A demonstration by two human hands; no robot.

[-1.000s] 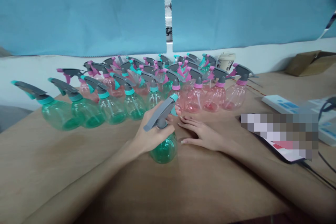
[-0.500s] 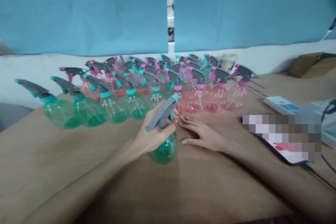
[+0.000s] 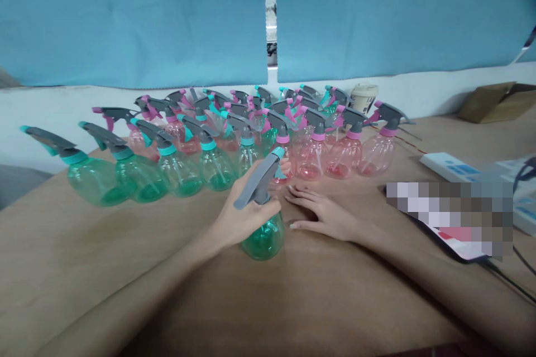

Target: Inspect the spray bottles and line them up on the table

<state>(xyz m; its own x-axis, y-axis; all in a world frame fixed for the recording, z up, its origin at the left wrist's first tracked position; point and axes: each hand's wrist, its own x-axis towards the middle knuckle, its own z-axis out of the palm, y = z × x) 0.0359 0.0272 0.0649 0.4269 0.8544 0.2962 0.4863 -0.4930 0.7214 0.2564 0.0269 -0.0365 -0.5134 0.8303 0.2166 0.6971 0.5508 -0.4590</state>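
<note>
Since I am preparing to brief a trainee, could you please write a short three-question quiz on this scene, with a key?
1. Multiple choice. The held spray bottle is: A) pink, B) green, C) yellow.
2. True or false. The right hand lies palm down on the table, with no bottle in its grasp.
3. Open. Which hand grasps the held bottle, and where?

Key:
1. B.
2. True.
3. The left hand, around the neck, just below the grey spray head.
</note>
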